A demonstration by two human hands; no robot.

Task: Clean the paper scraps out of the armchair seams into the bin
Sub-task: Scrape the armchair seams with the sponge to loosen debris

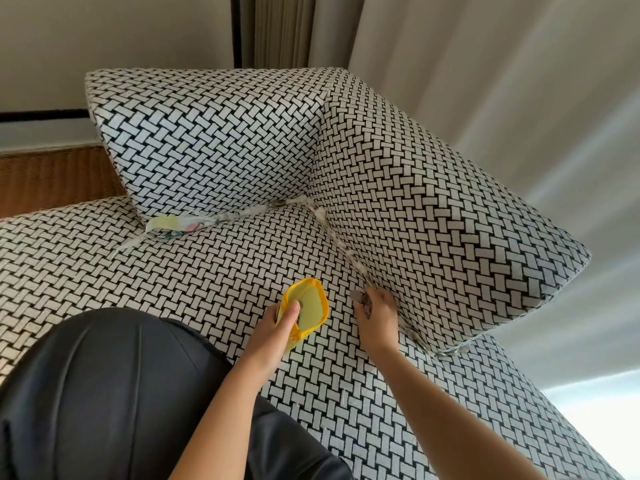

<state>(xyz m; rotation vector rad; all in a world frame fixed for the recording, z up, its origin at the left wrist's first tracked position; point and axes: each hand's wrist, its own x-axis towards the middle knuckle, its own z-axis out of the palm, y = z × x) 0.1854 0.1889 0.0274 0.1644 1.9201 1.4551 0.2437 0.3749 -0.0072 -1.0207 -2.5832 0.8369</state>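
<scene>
A black-and-white woven armchair (221, 271) fills the view. My left hand (278, 323) grips a small yellow bin (306, 311) by its rim, thumb inside, holding it just above the seat. My right hand (375, 315) is at the seam between seat and right armrest, pinching a greyish paper scrap (360, 296). White paper scraps (349, 252) line that side seam up to the corner. A larger pale green and pink piece of paper (176, 224) sticks out of the back seam on the left, with more scraps (249, 211) beside it.
The backrest cushion (207, 140) and right armrest (433, 209) meet in the far corner. My dark-clothed knee (104, 393) rests on the seat at lower left. Pale curtains (519, 81) hang to the right, a wicker panel (55, 178) at left.
</scene>
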